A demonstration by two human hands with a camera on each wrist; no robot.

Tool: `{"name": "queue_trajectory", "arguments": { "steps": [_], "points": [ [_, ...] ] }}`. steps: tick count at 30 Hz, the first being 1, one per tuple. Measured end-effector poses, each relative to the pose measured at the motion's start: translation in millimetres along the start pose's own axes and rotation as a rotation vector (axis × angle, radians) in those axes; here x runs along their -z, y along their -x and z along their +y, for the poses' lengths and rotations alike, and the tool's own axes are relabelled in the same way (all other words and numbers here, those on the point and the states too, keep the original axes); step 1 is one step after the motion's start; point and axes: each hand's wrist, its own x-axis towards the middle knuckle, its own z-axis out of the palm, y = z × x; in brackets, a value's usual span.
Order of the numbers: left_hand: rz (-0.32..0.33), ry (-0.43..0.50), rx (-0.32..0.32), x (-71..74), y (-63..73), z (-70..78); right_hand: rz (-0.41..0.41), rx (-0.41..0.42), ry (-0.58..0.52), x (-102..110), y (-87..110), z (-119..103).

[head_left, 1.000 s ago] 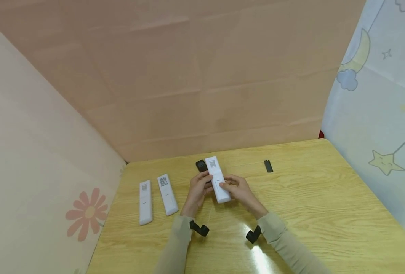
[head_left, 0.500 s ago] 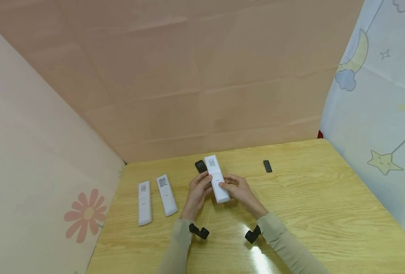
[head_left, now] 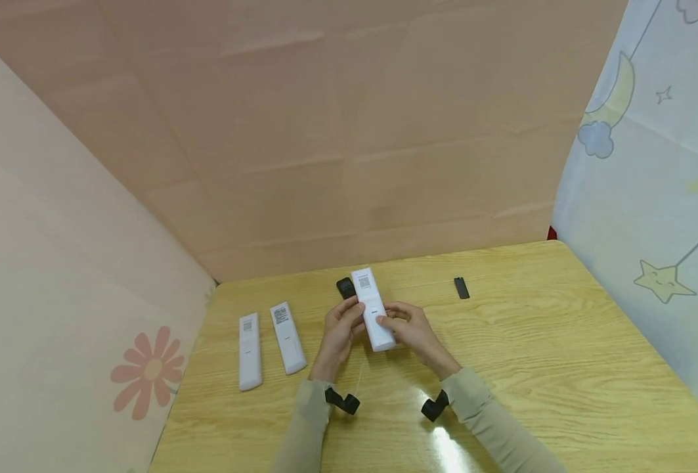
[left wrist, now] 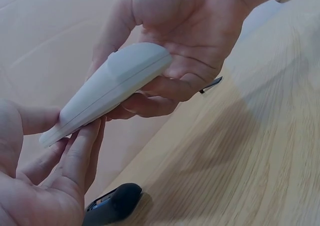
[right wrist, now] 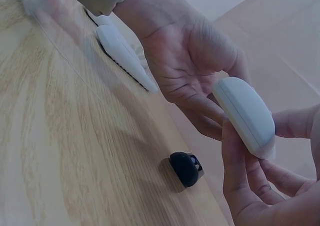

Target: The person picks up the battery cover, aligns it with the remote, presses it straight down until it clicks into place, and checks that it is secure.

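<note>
A white remote control (head_left: 369,293) is held back side up above the table, its label at the far end. My left hand (head_left: 338,332) grips its left edge, thumb on top and fingers underneath. On the opposite edge my right hand (head_left: 414,330) holds it, the thumb lying on the back near the cover's small notch. Seen side-on in the left wrist view, the remote (left wrist: 117,83) has its battery cover in line with the body. Partly behind the held remote lies a black remote (head_left: 345,287); its battery compartment looks uncovered in the left wrist view.
Two more white remotes, one outer (head_left: 250,355) and one inner (head_left: 288,338), lie back side up at the left of the wooden table (head_left: 532,368). A small black cover (head_left: 461,288) lies toward the back right. Fabric walls border the table's back and sides.
</note>
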Motion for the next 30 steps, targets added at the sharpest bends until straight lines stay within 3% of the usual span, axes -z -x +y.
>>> {"name": "queue_trajectory", "arguments": {
  "steps": [10, 16, 22, 30],
  "points": [
    [0.027, -0.085, 0.0, 11.0, 1.3, 4.1, 0.005, 0.008, -0.005, -9.7, -3.3, 1.8],
    [0.061, -0.184, 0.022, 20.1, 3.4, 10.3, -0.044, 0.031, 0.045, -13.7, -3.5, 3.3],
    [0.075, -0.165, 0.035, 29.1, 6.0, 18.3, -0.076, 0.039, 0.053, -5.3, -2.5, 9.2],
    [0.175, -0.195, 0.061, 43.7, 3.4, 22.3, -0.069, 0.046, 0.094, 9.5, -6.7, 4.9]
  ]
}}
